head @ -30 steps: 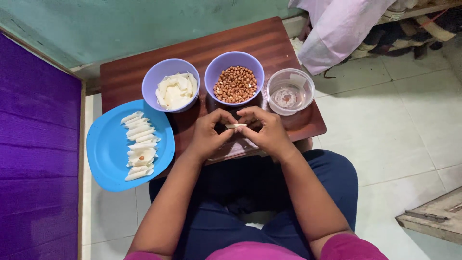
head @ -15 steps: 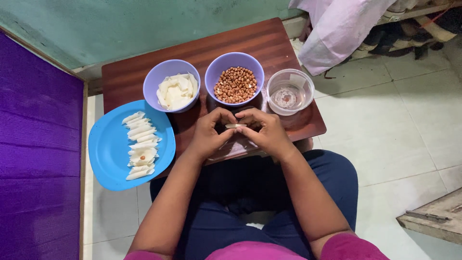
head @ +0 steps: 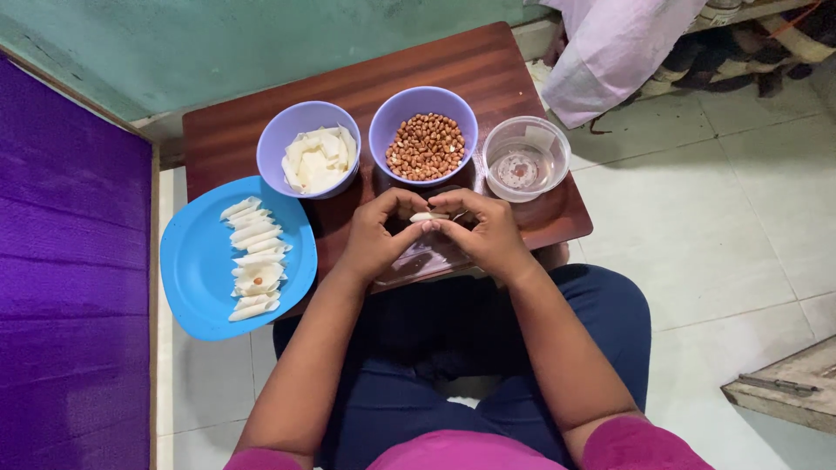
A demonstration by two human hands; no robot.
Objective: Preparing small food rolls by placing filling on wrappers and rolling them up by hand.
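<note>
My left hand and my right hand meet over the front of a low brown wooden table, fingertips pinched together on one small white dough wrapper. Behind them stand a lilac bowl of white wrappers, a lilac bowl of peanuts and a clear plastic container with a little water. To the left, a blue plate carries several folded white rolls, one showing a peanut at its end.
A purple mat covers the floor at the left. A teal wall runs behind the table. Pale cloth hangs at the back right. A wooden board lies on the white tiles at the lower right.
My fingers have shifted slightly around the wrapper, folding it tighter. The hands stay in the same spot and the bowls and plate have not moved.
</note>
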